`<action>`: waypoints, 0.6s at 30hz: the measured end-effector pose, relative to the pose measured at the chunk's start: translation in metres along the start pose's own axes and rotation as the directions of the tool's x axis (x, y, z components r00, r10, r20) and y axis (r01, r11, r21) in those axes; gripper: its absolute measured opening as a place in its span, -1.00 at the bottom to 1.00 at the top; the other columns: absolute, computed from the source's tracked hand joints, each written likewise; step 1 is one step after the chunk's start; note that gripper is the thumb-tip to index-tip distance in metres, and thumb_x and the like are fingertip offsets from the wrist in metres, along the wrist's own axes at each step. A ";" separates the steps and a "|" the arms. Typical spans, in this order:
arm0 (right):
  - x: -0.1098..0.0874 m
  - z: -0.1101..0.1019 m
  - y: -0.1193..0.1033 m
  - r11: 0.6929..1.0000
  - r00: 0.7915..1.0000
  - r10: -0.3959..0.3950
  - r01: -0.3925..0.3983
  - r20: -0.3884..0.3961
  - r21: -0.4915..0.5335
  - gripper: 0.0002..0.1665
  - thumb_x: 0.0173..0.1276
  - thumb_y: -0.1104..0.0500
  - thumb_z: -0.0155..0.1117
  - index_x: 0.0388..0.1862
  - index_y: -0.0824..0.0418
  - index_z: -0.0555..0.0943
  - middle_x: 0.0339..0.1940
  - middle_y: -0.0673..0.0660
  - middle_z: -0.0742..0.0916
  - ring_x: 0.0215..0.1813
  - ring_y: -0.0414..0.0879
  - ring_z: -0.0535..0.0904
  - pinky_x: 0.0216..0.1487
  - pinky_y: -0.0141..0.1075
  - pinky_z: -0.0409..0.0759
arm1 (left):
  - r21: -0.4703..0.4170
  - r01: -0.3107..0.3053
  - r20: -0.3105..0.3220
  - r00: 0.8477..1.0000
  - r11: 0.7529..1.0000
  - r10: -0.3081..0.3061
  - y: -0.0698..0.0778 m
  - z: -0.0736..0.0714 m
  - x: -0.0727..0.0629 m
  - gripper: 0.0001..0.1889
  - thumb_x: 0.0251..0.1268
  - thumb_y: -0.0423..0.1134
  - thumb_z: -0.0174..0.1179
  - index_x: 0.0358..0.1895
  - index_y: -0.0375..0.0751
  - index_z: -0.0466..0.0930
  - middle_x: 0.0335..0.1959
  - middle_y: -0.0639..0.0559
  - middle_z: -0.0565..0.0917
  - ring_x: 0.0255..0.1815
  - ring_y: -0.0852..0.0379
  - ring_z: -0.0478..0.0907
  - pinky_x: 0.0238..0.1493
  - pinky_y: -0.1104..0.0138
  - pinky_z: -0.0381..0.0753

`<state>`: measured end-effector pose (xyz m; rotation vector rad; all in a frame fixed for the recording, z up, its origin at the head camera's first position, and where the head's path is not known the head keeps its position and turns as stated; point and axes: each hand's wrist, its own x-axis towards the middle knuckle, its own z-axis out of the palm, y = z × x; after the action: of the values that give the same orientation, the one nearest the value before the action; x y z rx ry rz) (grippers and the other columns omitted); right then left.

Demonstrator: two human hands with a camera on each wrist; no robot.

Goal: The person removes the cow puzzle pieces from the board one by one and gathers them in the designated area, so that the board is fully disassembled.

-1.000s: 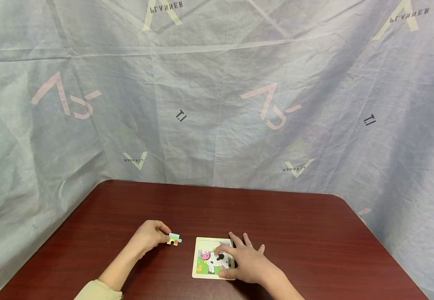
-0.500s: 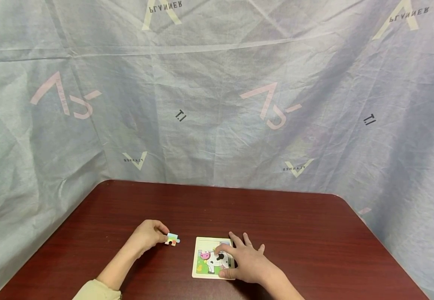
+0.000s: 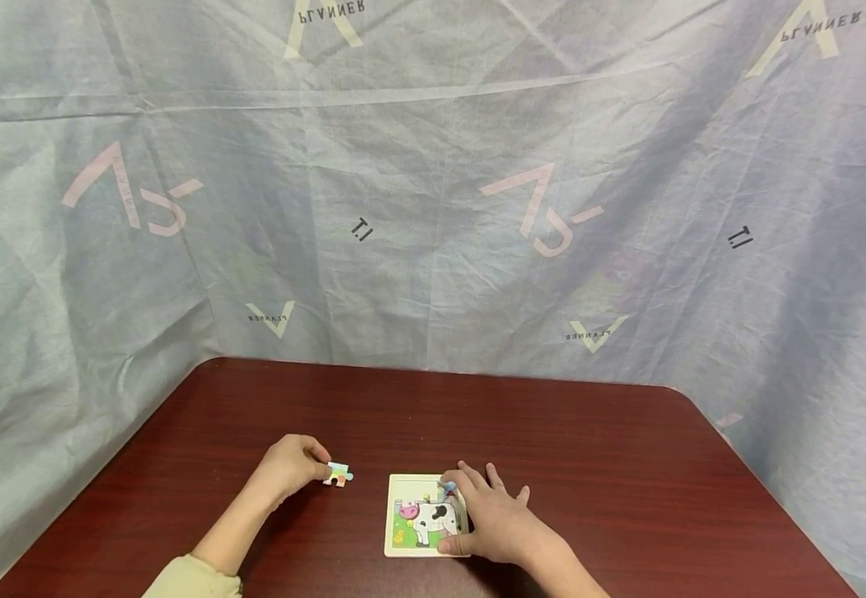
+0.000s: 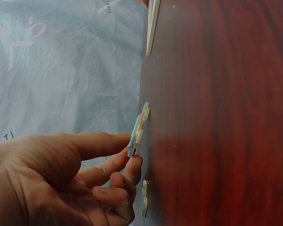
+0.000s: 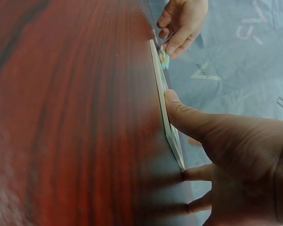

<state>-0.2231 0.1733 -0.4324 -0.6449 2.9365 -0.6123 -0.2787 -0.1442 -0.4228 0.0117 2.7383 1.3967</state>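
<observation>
My left hand (image 3: 289,469) pinches a small jigsaw piece (image 3: 339,474) between thumb and fingers, left of the puzzle board. In the left wrist view the same piece (image 4: 139,125) is seen almost edge-on, tilted close over the table. The square puzzle board (image 3: 406,551) has a pale frame and a cow picture; its upper left part is bare. My right hand (image 3: 498,519) lies spread over the board's right side, hiding part of it. Its thumb (image 5: 184,113) presses on the near frame edge, and the index finger reaches the upper right of the picture.
The dark red wooden table (image 3: 589,448) carries the board. Another thin piece (image 4: 145,197) lies on the table beneath the left hand in the left wrist view. A grey printed cloth (image 3: 433,208) hangs behind the table and along its sides.
My left hand has shifted slightly left, carrying the jigsaw piece away from the board. The right index finger has slid from the cow's back toward the board's upper right; the thumb stays put.
</observation>
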 end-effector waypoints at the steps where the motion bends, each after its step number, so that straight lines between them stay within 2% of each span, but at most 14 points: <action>1: 0.000 0.000 0.000 1.000 1.000 0.004 -0.004 -0.002 0.003 -0.08 0.08 -0.26 0.55 0.35 -0.04 0.36 0.53 0.27 0.35 0.47 0.58 0.11 -0.07 0.74 0.01 | 0.018 0.002 -0.003 1.000 1.000 -0.002 0.000 -0.001 0.000 -0.88 0.09 -0.45 0.39 -0.31 -0.31 0.66 -0.40 -0.04 0.61 -0.37 0.03 0.49 -0.36 0.25 0.46; 4: 0.000 0.001 0.000 1.000 1.000 0.021 -0.021 0.006 0.003 -0.03 0.08 -0.27 0.54 0.38 0.05 0.37 0.54 0.26 0.34 0.49 0.56 0.10 -0.05 0.74 0.00 | 0.072 0.009 -0.008 1.000 0.997 -0.008 0.000 -0.004 0.001 -0.91 0.14 -0.40 0.39 -0.31 -0.26 0.67 -0.38 -0.04 0.61 -0.35 0.02 0.48 -0.34 0.22 0.48; 8: 0.001 0.000 0.000 0.999 0.999 0.034 -0.034 0.018 -0.010 -0.03 0.09 -0.30 0.53 0.39 0.08 0.40 0.55 0.25 0.33 0.50 0.54 0.10 -0.04 0.73 0.01 | 0.101 0.004 -0.007 1.000 0.995 -0.004 0.002 -0.005 0.001 -0.94 0.23 -0.35 0.36 -0.29 -0.24 0.67 -0.36 -0.04 0.61 -0.32 0.01 0.49 -0.30 0.16 0.51; 12: 0.001 0.000 -0.001 0.999 0.999 0.035 -0.035 0.017 -0.008 -0.03 0.08 -0.29 0.53 0.38 0.09 0.42 0.55 0.25 0.33 0.49 0.54 0.10 -0.04 0.73 0.01 | 0.093 -0.023 -0.009 1.000 0.995 0.024 0.005 -0.002 -0.001 -0.96 0.25 -0.35 0.34 -0.28 -0.23 0.67 -0.35 0.00 0.63 -0.31 0.04 0.50 -0.27 0.16 0.51; 18: 0.002 -0.001 -0.001 0.999 0.999 0.044 -0.044 0.031 0.006 -0.01 0.08 -0.29 0.54 0.40 0.11 0.41 0.56 0.24 0.32 0.50 0.53 0.08 -0.03 0.73 -0.01 | 0.029 -0.086 0.010 0.996 0.996 0.086 0.019 0.012 -0.008 -0.95 0.23 -0.37 0.35 -0.30 -0.22 0.66 -0.44 0.02 0.63 -0.44 0.08 0.51 -0.43 0.24 0.46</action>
<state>-0.2246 0.1713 -0.4312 -0.5815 2.9103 -0.6029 -0.2704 -0.1235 -0.4141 0.1391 2.7824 1.3722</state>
